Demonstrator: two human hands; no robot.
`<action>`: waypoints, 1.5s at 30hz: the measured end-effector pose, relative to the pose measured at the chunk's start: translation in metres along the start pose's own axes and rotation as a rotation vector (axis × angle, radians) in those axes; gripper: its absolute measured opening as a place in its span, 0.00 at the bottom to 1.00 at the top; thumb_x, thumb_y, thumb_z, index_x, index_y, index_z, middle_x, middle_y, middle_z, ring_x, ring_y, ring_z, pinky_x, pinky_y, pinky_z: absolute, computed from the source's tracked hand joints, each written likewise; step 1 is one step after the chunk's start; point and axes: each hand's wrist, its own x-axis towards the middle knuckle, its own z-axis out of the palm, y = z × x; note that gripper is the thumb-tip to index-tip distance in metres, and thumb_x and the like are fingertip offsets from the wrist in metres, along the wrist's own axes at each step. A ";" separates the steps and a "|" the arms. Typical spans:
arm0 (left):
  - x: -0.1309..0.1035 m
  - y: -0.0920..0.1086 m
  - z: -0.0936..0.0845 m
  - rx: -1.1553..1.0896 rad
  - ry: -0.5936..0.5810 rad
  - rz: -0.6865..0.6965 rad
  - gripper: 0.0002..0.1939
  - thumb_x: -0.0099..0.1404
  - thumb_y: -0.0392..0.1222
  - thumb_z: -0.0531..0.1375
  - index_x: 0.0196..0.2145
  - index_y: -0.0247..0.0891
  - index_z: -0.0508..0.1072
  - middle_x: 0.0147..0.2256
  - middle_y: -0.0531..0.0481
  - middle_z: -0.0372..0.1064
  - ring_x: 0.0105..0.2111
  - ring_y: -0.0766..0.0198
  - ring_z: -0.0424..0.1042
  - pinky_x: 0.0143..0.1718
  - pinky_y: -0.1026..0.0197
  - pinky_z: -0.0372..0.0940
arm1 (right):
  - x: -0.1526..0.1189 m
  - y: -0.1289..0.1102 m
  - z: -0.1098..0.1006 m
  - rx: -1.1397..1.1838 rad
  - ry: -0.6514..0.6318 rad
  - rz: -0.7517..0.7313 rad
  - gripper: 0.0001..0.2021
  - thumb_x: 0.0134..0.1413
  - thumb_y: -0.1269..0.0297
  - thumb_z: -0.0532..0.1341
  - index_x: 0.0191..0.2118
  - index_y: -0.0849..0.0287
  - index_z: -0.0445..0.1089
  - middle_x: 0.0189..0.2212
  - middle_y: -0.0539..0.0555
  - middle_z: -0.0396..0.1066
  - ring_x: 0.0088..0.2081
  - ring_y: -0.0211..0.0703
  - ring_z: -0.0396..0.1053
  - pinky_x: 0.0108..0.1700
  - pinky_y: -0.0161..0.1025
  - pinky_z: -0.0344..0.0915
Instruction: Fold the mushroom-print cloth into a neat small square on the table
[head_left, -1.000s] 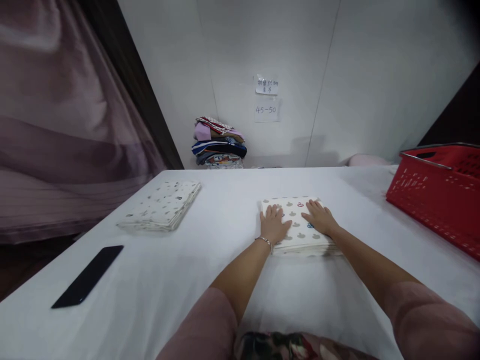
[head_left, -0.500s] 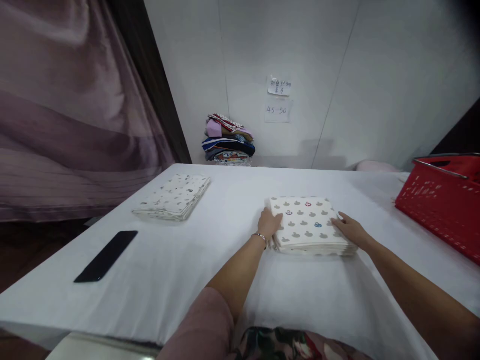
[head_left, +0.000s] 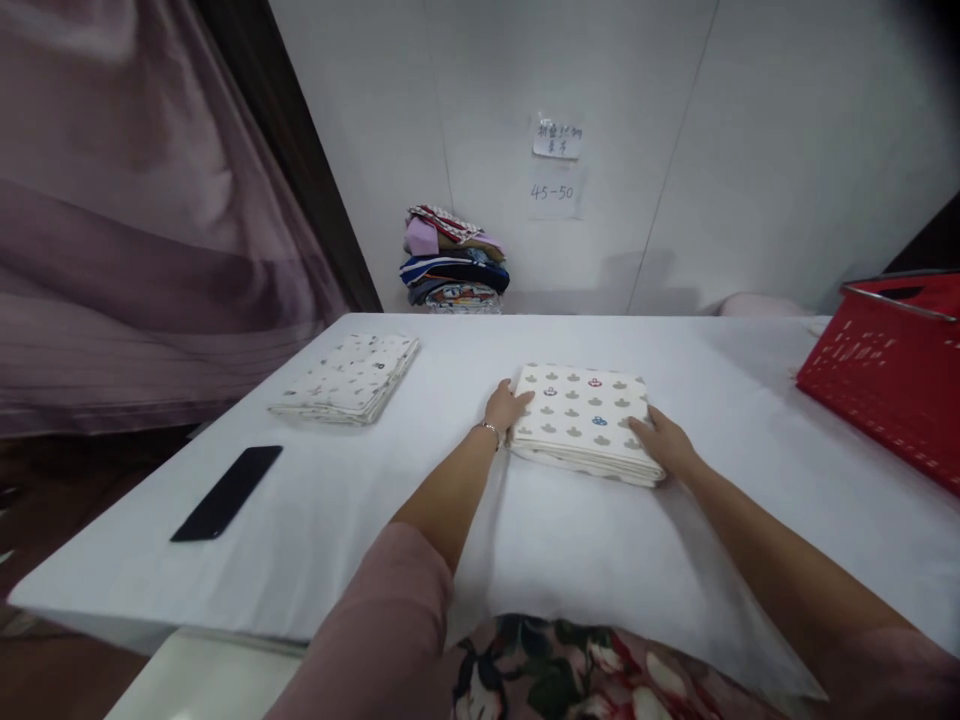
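A folded white cloth with grey duck-like prints [head_left: 574, 412] is between my two hands, above or on the white table. On its left edge, my left hand [head_left: 508, 408] has the thumb on top and the fingers along the side, out of sight below. My right hand [head_left: 664, 440] grips the right edge the same way, its thumb over the top layer. A few prints on the cloth are red and blue. Farther left lies a second folded white cloth [head_left: 349, 378] with small scattered prints, touched by neither hand.
A black phone-like slab [head_left: 227, 493] lies at the table's left. A red perforated basket [head_left: 889, 365] with a metal handle stands at the right. Behind the far edge is a stack of folded fabrics [head_left: 454, 265]. Paper notes [head_left: 556, 190] hang on the wall.
Both hands have shifted the folded duck-print cloth leftward, and it is turned slightly. The camera view has also moved a little. The other cloth stays in place.
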 end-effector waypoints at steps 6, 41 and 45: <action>-0.035 -0.024 -0.015 -0.059 0.055 0.028 0.18 0.60 0.53 0.55 0.39 0.36 0.72 0.39 0.45 0.73 0.39 0.61 0.71 0.41 0.61 0.63 | -0.024 0.022 -0.021 0.073 0.087 -0.087 0.30 0.52 0.45 0.51 0.56 0.57 0.63 0.47 0.57 0.69 0.38 0.47 0.71 0.39 0.42 0.68; -0.086 -0.051 -0.026 0.221 0.004 0.498 0.17 0.62 0.33 0.53 0.43 0.47 0.75 0.39 0.54 0.70 0.35 0.68 0.68 0.36 0.66 0.62 | -0.088 0.038 -0.004 -0.230 0.177 -0.713 0.16 0.60 0.61 0.50 0.51 0.55 0.66 0.49 0.56 0.66 0.52 0.50 0.61 0.45 0.45 0.68; -0.088 -0.050 -0.026 0.198 0.017 0.479 0.16 0.62 0.35 0.53 0.43 0.48 0.75 0.39 0.54 0.70 0.35 0.68 0.68 0.37 0.65 0.62 | -0.088 0.039 -0.002 -0.210 0.186 -0.722 0.17 0.60 0.62 0.50 0.52 0.54 0.65 0.49 0.57 0.66 0.52 0.50 0.61 0.45 0.46 0.69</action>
